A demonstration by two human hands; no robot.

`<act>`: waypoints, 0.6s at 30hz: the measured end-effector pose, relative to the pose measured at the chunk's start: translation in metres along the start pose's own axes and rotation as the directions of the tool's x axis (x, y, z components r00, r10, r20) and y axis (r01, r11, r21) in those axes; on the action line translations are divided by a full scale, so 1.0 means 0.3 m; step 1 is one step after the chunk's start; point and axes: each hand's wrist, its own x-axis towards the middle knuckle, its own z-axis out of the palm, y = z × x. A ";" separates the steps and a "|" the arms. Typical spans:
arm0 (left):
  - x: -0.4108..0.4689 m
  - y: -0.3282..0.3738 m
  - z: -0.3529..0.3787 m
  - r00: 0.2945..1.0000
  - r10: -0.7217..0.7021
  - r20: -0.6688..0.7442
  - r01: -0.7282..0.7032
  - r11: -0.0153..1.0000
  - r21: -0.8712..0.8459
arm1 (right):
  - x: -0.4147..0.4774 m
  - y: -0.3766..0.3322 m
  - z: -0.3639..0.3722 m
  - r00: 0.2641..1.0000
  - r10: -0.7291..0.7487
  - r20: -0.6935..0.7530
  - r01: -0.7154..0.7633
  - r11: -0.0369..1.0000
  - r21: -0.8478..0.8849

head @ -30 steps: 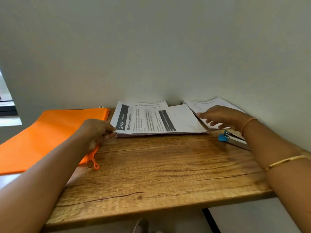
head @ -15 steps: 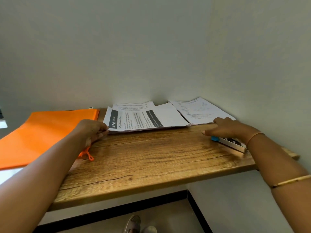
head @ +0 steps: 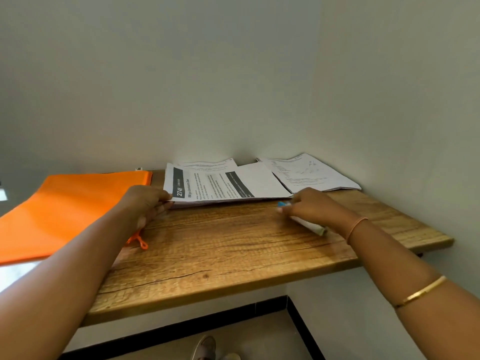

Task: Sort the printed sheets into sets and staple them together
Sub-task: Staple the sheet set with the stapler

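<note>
A stack of printed sheets [head: 223, 185], its top page marked "2748", lies at the back of the wooden desk [head: 233, 255]. My left hand [head: 148, 203] pinches the stack's near left corner. A second pile of printed sheets [head: 309, 175] lies in the back right corner. My right hand [head: 309, 206] grips a stapler [head: 309, 224] with a blue tip and holds it just in front of the first stack's right end. Motion blurs the stapler and the fingers.
An orange zip folder [head: 67, 209] covers the desk's left side, its pull tab [head: 141, 242] hanging near my left wrist. Walls close in the desk at the back and right. Shoes [head: 205, 349] show on the floor below.
My right hand left the right-hand pile, closed round the stapler at the desk's right edge and carried it left toward the first stack. The left hand stayed at the corner.
</note>
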 end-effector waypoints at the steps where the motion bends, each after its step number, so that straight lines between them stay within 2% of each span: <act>1: -0.004 0.000 0.002 1.000 -0.001 0.008 0.001 1.000 -0.025 | -0.007 -0.036 0.009 0.998 -0.026 0.062 0.014 0.981 0.193; 2: -0.008 0.001 0.000 1.000 0.002 0.013 -0.001 0.999 -0.050 | -0.011 -0.075 0.022 0.988 -0.049 0.150 -0.017 0.912 0.411; 4: -0.011 0.001 -0.003 1.000 0.005 0.024 -0.003 0.995 -0.095 | -0.007 -0.138 0.047 0.935 -0.133 0.328 -0.167 0.652 0.739; 5: -0.010 0.000 -0.003 1.000 0.005 0.026 -0.002 0.993 -0.121 | 0.001 -0.166 0.061 0.897 -0.187 0.400 -0.247 0.538 0.806; 6: -0.011 0.001 -0.003 1.000 0.002 0.027 0.002 0.989 -0.148 | 0.012 -0.188 0.079 0.859 -0.234 0.455 -0.312 0.465 0.829; 7: -0.011 0.002 -0.003 1.000 0.002 0.024 0.002 0.985 -0.172 | 0.025 -0.215 0.099 0.826 -0.269 0.496 -0.355 0.434 0.828; 14: -0.010 0.007 0.015 0.996 0.074 0.054 -0.051 0.938 -0.343 | 0.097 -0.367 0.197 0.647 -0.399 0.649 -0.440 0.501 0.746; 18: -0.007 0.013 0.024 0.990 0.099 0.102 -0.050 0.914 -0.402 | 0.121 -0.402 0.216 0.583 -0.435 0.686 -0.453 0.526 0.720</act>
